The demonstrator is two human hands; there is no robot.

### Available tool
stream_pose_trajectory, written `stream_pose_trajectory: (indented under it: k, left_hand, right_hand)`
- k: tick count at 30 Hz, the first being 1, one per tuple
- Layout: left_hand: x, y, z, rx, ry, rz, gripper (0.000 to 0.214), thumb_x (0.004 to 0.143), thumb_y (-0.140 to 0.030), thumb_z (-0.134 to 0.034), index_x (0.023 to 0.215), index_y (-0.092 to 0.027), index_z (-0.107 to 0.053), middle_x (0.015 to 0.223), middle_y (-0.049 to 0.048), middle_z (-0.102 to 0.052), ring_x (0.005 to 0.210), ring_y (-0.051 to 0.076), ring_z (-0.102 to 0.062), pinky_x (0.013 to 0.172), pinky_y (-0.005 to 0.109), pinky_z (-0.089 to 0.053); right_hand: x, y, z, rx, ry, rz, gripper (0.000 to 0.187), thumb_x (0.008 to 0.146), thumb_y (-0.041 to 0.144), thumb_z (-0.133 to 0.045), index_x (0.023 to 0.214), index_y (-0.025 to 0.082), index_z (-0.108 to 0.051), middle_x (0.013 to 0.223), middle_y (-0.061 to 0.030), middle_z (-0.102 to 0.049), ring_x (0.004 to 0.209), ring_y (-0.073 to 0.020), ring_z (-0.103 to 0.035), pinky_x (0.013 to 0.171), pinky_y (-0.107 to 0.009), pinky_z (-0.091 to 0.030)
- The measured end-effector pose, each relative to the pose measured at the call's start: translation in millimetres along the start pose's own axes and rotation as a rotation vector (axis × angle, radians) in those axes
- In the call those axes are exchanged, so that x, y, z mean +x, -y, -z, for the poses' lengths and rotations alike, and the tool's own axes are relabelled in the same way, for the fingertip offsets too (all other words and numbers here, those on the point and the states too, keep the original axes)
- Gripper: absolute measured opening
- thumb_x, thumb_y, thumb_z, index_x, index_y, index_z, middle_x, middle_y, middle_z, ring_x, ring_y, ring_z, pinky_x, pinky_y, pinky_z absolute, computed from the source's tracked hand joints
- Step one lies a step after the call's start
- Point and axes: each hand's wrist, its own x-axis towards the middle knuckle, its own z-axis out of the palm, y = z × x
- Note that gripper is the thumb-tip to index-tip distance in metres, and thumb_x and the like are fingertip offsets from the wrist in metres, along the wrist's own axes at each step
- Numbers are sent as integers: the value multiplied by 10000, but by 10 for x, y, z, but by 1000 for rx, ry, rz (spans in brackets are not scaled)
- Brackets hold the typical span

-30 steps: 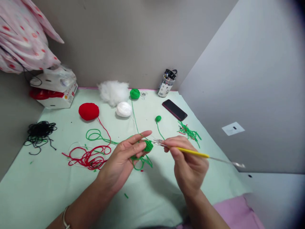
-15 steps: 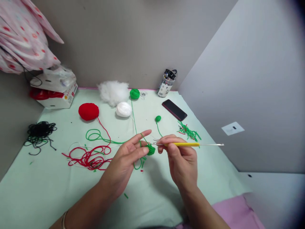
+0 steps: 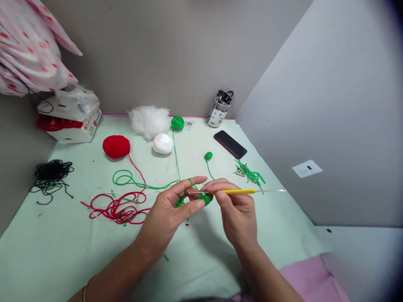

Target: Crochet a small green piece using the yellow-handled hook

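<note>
My left hand (image 3: 171, 207) pinches a small green crochet piece (image 3: 206, 198) between thumb and fingers. Green yarn runs over its raised index finger. In my right hand (image 3: 237, 207) is a crochet hook (image 3: 241, 191) with a yellow handle, held nearly level. The hook's thin metal shaft passes across the green piece toward my left fingers, and its other metal end sticks out to the right. A strand leads back to a green yarn ball (image 3: 177, 123) near the wall. My fingers partly hide the stitches.
Tangled red yarn (image 3: 118, 208) lies left of my hands, below a red yarn ball (image 3: 116, 147). Behind are a white yarn ball (image 3: 163, 144) and white stuffing (image 3: 149, 121). A phone (image 3: 230, 144), green yarn scraps (image 3: 250, 173) and a pen jar (image 3: 218, 111) stand right. Black yarn (image 3: 52, 174) lies far left.
My right hand and the hook have shifted left, so the shaft reaches farther past the green piece. The left hand has brought the piece slightly right, and the two hands are closer together.
</note>
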Motion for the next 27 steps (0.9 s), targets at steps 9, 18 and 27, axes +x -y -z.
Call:
stream_pose_trajectory:
  k: [9, 18, 27]
  left_hand:
    - [19, 6, -15, -27, -22, -48, 286, 857, -358, -856, 1143, -348, -838, 906, -9, -699, 920, 180, -645, 882, 303, -474]
    - [3, -56, -5, 30, -35, -46, 264, 854, -351, -849, 1118, -349, -847, 882, -13, -667, 858, 158, -602, 769, 268, -457]
    - [-2, -19, 20, 233, -77, -150, 317, 889, -276, -787, 1199, -335, -809, 881, -19, -677, 877, 157, -617, 858, 277, -508]
  right_hand:
    - [8, 2, 20, 33, 4, -8, 150, 1006, 340, -700, 964, 271, -827, 890, -33, -775, 792, -174, -674, 731, -323, -551]
    - [93, 106, -2, 211, -7, -131, 217, 985, 395, -720, 856, 226, -763, 806, -33, -779, 686, -157, -660, 658, -295, -539]
    - [-12, 121, 75, -163, 41, 159, 189, 1071, 234, -570, 1019, 234, -752, 929, -35, -775, 823, -176, -721, 750, -332, -588]
